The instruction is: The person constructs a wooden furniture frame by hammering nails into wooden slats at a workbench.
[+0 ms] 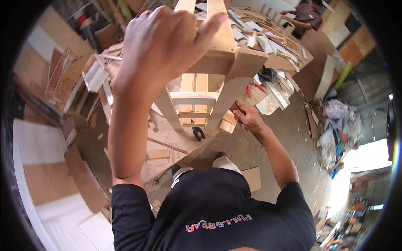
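A pale wooden stool-like frame [247, 69] with slats and cross rungs stands tall on the workbench [184, 142]. My left hand [163, 42] is raised at its top, closed over the upper edge with the thumb stretched toward a top slat; the curled fingertips are hidden. Lower down, beside the right-hand leg, my right hand [250, 119] is closed in a pinch. What it pinches is too small and dark to make out. Just left of those fingers sits a small wooden block [228, 121]. Black tool handles [198, 134] lie by the foot of the frame.
Red-handled pliers [256, 88] and a black bag [267, 75] lie right of the frame among wood offcuts [272, 42]. Boards [54, 180] lean at the left. Plastic sacks [341, 121] stand at the right. Another person [305, 19] works at the far right.
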A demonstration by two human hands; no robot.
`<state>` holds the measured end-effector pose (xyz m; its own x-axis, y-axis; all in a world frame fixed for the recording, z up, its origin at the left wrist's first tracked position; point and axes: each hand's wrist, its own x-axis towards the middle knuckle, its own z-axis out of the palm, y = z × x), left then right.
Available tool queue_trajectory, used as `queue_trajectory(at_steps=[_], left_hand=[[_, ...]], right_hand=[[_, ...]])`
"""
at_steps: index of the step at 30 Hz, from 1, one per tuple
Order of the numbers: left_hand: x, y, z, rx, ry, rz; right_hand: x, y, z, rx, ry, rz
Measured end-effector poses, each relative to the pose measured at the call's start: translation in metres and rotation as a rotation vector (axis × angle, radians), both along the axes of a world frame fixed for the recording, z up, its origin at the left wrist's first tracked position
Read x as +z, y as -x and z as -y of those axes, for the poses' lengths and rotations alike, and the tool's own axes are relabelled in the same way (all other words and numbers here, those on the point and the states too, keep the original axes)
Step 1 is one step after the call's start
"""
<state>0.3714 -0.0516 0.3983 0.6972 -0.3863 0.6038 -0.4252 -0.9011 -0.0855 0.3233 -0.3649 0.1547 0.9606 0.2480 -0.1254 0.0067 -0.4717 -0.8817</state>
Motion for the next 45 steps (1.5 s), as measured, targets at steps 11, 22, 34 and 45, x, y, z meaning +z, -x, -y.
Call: queue_trajectory(at_steps=[11, 22, 34, 45], left_hand=[[0.040, 0.029, 0.047, 0.289, 0.106, -0.509], [0.040, 0.027, 0.039, 0.251, 0.100, -0.487], [0.035, 0.026, 0.048, 0.309, 0.011, -0.348], [0.042, 0.027, 0.047, 0.325, 0.047, -0.473]], right_hand=[[-0.020, -0.071, 0.024, 0.509, 0.230, 0.253], [-0.022, -0.071, 0.028, 0.235, -0.130, 0.023], [-0.035, -0.061, 0.024, 0.475, 0.079, 0.486], [-0.044, -0.053, 0.025, 0.300, 0.010, 0.368]])
